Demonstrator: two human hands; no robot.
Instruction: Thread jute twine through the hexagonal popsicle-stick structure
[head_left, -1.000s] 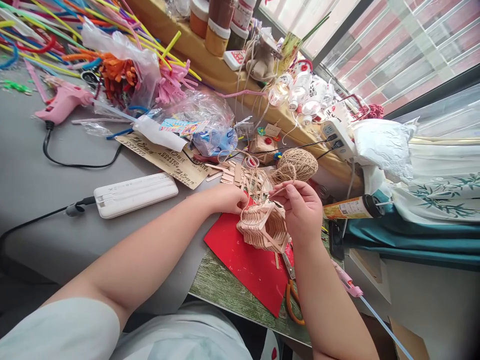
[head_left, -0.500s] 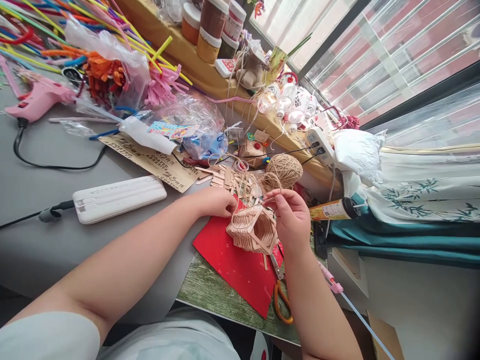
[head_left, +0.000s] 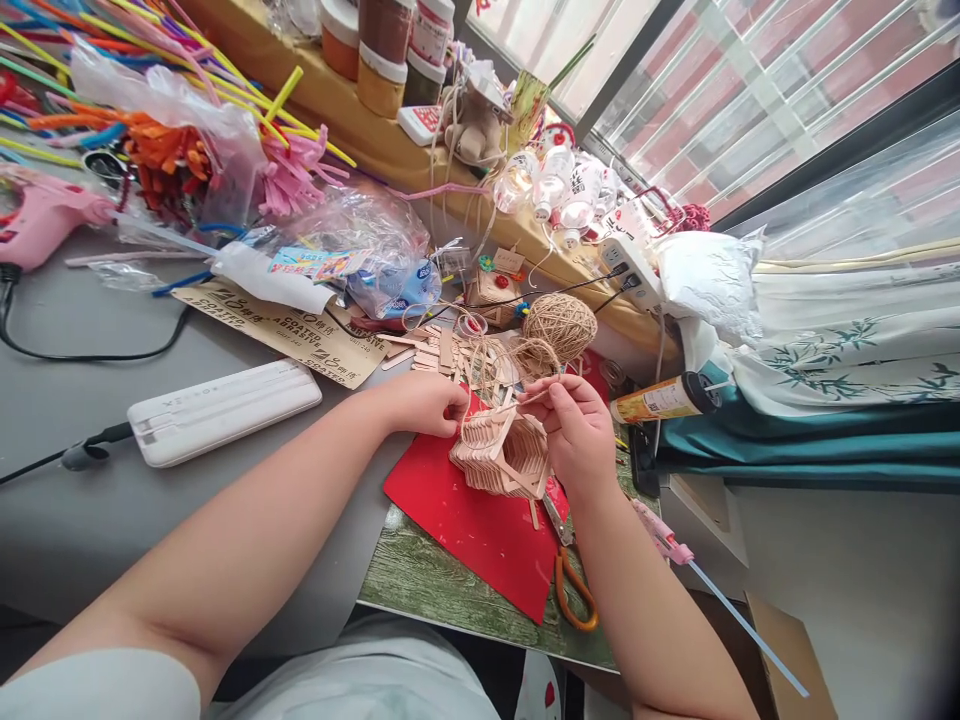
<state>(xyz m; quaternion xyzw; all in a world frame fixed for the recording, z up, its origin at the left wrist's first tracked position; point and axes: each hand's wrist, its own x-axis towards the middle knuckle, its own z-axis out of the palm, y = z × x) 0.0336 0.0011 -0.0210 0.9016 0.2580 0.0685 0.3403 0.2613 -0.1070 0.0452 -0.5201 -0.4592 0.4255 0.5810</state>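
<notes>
A hexagonal basket of stacked wooden craft sticks (head_left: pixel 491 462) rests tilted on the red sheet (head_left: pixel 465 515), its opening toward my right side. My right hand (head_left: pixel 574 420) is closed in a pinch on the jute twine (head_left: pixel 553 362), just above the basket's right rim. That twine loops back toward the twine ball (head_left: pixel 561 327). At the basket's left side is my left hand (head_left: pixel 435 405), fingers curled together with a strand of twine running from them across the basket top. Loose craft sticks (head_left: pixel 450 352) lie behind the hands.
Orange-handled scissors (head_left: pixel 576 590) lie beside my right forearm, near a pink glue gun (head_left: pixel 664 530). A white power bank (head_left: pixel 225 410), sandpaper (head_left: pixel 285 335) and another pink glue gun (head_left: pixel 52 215) are on the left. A drink can (head_left: pixel 660 398) lies at right.
The view has shifted slightly, moving most background things left. Both hands stay at the basket with the twine held, and their grip looks nearly the same.
</notes>
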